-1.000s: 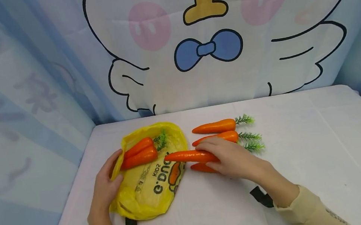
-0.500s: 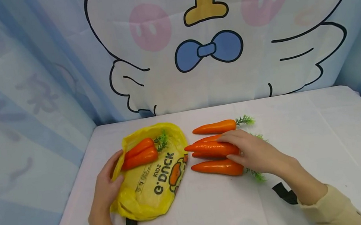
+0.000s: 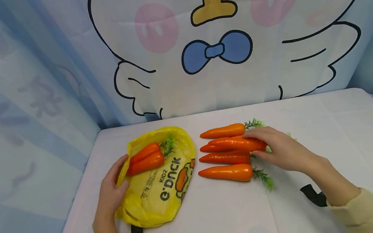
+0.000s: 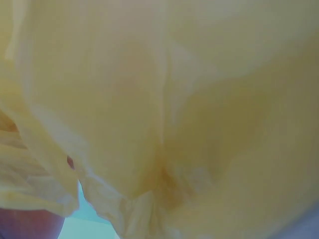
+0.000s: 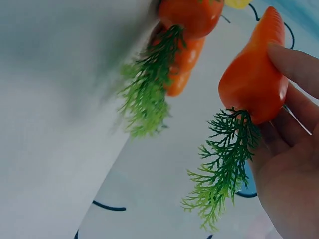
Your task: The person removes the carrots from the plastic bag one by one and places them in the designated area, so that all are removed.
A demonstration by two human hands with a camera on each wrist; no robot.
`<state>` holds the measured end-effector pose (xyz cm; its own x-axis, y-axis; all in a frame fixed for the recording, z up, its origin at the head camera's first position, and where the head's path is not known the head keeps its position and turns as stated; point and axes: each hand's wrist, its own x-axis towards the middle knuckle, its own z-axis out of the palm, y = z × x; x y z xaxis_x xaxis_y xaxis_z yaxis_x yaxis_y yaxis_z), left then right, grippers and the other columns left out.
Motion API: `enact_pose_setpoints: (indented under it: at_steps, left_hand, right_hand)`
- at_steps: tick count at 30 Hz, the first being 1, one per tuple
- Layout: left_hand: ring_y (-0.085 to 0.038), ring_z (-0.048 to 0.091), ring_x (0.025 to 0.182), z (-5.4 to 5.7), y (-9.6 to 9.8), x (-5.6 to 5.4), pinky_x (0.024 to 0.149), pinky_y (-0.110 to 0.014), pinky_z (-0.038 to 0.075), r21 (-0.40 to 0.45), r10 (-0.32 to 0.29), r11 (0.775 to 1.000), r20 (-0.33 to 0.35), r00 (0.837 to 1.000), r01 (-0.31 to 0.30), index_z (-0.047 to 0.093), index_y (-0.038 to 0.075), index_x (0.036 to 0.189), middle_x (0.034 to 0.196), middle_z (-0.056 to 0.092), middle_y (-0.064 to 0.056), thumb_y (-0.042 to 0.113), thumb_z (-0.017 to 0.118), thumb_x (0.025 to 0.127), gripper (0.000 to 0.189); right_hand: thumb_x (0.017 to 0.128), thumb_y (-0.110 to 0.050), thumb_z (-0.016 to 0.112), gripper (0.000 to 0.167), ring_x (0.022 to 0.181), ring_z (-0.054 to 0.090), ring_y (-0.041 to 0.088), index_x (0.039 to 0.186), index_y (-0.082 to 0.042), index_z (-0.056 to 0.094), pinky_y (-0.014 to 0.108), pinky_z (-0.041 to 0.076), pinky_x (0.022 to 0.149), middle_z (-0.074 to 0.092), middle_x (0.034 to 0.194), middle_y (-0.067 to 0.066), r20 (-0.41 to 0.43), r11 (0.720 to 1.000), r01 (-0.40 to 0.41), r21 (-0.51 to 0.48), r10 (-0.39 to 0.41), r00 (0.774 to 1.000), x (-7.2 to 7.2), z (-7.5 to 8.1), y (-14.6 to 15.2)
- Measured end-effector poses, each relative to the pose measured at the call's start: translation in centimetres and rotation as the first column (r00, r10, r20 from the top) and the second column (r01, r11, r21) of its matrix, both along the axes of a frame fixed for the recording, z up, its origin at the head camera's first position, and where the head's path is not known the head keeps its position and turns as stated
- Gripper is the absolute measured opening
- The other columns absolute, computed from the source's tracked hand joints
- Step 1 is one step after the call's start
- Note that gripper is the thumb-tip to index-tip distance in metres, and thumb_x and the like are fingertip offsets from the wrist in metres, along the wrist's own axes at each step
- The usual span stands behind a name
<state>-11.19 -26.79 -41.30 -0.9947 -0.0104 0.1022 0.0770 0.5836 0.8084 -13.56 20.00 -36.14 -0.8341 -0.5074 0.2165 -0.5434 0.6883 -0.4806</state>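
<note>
My left hand [image 3: 112, 193] pinches the left edge of a yellow plastic bag [image 3: 149, 210] printed with a duck. Two orange carrots [image 3: 147, 163] with green tops lie side by side on the bag, inside its raised rim. In the left wrist view, yellow plastic [image 4: 149, 99] fills nearly everything, with a blurred fingertip [image 4: 30, 224] at lower left. My right hand [image 3: 281, 149] grips another carrot [image 3: 233, 143] near its thick end, held over the row. The right wrist view has thumb and fingers around that carrot [image 5: 254, 79], its leafy top [image 5: 229, 154] hanging free.
Several carrots lie in a row right of the bag, tips leftward: a far carrot [image 3: 223, 131], one partly hidden under the held carrot, another carrot [image 3: 224, 158] and a near carrot [image 3: 226, 173]. A white cloth [image 3: 220, 221] covers the table. A cartoon-printed curtain [image 3: 217, 85] hangs behind.
The right hand has carried its carrot rightward and slightly away, from beside the bag to over the row. The left hand, bag and its two carrots stay put.
</note>
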Motion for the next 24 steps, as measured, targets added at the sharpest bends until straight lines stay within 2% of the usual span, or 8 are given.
enact_pose_setpoints:
  at_steps: [11,18,24]
  left_hand:
    - [-0.034,0.029,0.147,0.0,-0.1,0.0,0.116,-0.058,0.024,0.007,-0.003,1.0,-0.002,1.0,0.003,0.04,0.013,0.155,0.159,0.036,-0.011,-0.011,0.048,0.085,0.074]
    - [-0.032,0.029,0.147,0.0,-0.1,0.0,0.117,-0.056,0.026,0.008,0.0,1.0,-0.013,1.0,0.001,0.041,0.013,0.154,0.159,0.037,-0.01,-0.011,0.049,0.085,0.074]
    - [-0.031,0.029,0.147,0.1,-0.1,0.1,0.117,-0.056,0.024,0.014,-0.019,1.0,-0.031,0.999,0.02,0.041,0.012,0.154,0.158,0.038,-0.011,-0.012,0.049,0.086,0.073]
  right_hand:
    - [0.085,0.0,0.076,0.051,0.113,0.058,0.037,0.134,-0.002,0.06,0.056,0.052,0.093,0.06,0.13,0.019,-0.003,0.999,0.04,0.014,-0.04,0.999,-1.0,-1.0,2.9]
    - [0.083,0.003,0.077,0.048,0.11,0.058,0.038,0.128,0.0,0.061,0.059,0.051,0.091,0.062,0.126,0.02,-0.056,0.998,0.064,0.016,-0.063,0.996,-1.6,-1.7,4.3]
    - [0.083,0.002,0.078,0.048,0.107,0.058,0.038,0.127,0.001,0.061,0.061,0.051,0.089,0.062,0.124,0.021,-0.068,0.997,0.073,0.014,-0.072,0.995,-2.2,-1.9,5.5]
